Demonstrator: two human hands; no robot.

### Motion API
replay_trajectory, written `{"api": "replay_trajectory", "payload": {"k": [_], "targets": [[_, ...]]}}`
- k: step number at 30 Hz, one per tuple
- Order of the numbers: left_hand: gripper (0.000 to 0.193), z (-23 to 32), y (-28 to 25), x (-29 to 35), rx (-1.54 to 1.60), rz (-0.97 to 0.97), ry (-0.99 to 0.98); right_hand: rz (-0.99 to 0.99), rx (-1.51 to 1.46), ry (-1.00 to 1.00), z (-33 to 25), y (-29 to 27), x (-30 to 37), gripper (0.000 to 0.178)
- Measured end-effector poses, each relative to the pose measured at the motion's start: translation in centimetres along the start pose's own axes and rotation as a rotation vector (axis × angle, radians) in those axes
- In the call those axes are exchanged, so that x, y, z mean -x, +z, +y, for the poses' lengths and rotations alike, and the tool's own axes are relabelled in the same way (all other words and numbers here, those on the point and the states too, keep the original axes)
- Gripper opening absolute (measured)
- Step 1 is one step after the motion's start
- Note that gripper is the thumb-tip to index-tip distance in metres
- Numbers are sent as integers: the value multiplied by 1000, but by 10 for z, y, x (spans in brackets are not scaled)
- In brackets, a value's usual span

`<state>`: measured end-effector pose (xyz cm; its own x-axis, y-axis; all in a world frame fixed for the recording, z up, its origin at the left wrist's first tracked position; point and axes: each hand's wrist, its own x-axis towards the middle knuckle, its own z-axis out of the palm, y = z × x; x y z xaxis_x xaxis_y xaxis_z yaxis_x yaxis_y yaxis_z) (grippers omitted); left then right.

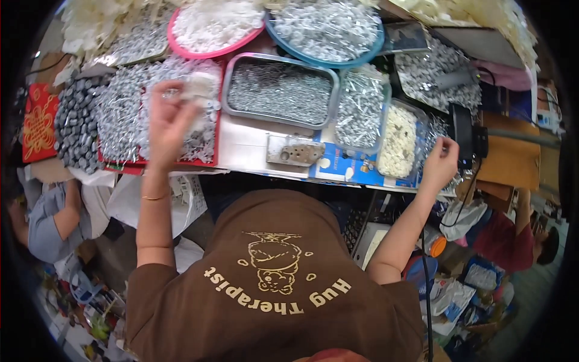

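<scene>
My left hand (167, 123), smeared by motion, is raised over the heap of small silvery and white parts (123, 120) on the left of the table. Its thumb and fingers pinch a blurred whitish piece (202, 88), whose kind I cannot make out. Over at the right, my right hand (441, 161) has its fingertips drawn together beside a narrow tray of small shiny parts (435, 128) and a black device (463, 140). Whatever those fingertips hold, if anything, is too small to tell. Between the hands lies a metal block with holes (294, 151).
A metal tray of thin pins (280, 90) stands mid-table. Around it are a pink basin (175, 37), a blue basin (377, 45), a tub of silvery parts (362, 108) and a tub of cream pieces (397, 139). Dark grey pieces (81, 117) lie far left. Other people sit at both sides.
</scene>
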<state>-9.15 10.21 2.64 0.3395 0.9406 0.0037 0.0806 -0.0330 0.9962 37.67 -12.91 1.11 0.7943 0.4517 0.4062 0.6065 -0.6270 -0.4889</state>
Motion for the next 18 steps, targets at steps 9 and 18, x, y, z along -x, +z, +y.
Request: {"api": "replay_trajectory", "payload": {"k": [9,18], "targets": [[18,-21,127,41,-438,-314,454,-36,-742,55,-23,2,-1,11],[16,-18,147,54,-543,-237,378,-680,-1147,145,-111,1,76,23]]}}
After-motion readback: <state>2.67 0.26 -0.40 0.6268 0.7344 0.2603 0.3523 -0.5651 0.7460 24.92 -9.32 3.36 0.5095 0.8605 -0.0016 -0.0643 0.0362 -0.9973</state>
